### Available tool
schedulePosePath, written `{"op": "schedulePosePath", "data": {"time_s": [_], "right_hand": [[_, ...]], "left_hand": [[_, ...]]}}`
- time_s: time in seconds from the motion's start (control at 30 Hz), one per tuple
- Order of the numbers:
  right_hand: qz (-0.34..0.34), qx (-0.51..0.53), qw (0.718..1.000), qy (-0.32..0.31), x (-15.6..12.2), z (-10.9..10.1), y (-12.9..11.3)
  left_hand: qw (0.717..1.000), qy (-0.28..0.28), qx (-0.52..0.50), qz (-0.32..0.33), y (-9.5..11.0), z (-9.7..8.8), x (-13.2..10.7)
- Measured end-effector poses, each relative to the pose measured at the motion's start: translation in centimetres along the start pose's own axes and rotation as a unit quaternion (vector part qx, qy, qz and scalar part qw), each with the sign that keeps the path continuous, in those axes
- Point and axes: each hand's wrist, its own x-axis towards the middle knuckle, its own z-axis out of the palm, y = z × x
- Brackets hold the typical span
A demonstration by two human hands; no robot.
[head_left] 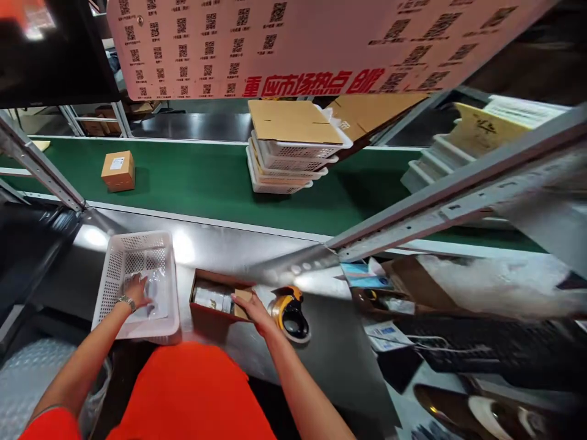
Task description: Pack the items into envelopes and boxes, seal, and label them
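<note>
On the left of the metal bench stands a white perforated plastic basket (175,287). My left hand (136,292) reaches down into it, fingers apart, over a clear plastic packet (159,296) on its floor. Whether the fingertips touch the packet, I cannot tell. Beside the basket is an open cardboard box (208,315) with a silvery-white packet (213,299) inside. My right hand (254,310) grips the box at its right end, thumb over a brown cardboard piece there. Just right of that hand sits a yellow and black tape dispenser (293,315).
Behind the bench runs a green conveyor belt (197,183) carrying a small taped carton (118,171) and a stack of white baskets (288,159). A slanted metal post (413,211) crosses at right, near a keyboard (481,342). A sign with printed codes (312,43) hangs overhead.
</note>
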Motion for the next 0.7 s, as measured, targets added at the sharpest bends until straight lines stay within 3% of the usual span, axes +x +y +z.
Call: {"op": "schedulePosePath", "data": {"time_s": [0.1, 0.17, 0.47, 0.7], "right_hand": [[-0.013, -0.007, 1.0, 0.004, 0.2, 0.1, -0.1], [-0.013, -0.018, 1.0, 0.007, 0.1, 0.1, -0.3], [0.048, 0.009, 0.999, 0.022, 0.1, -0.1, -0.5], [0.053, -0.015, 0.997, 0.047, 0.2, -0.4, -0.1]], "left_hand": [[0.998, -0.037, 0.02, -0.039, -1.7, 3.0, -0.4], [0.999, -0.031, 0.011, -0.038, -2.0, 3.9, -0.5], [0.999, -0.011, -0.038, -0.004, -5.3, 3.5, -0.2], [0.985, 0.011, -0.171, -0.018, -5.5, 2.5, 0.3]]}}
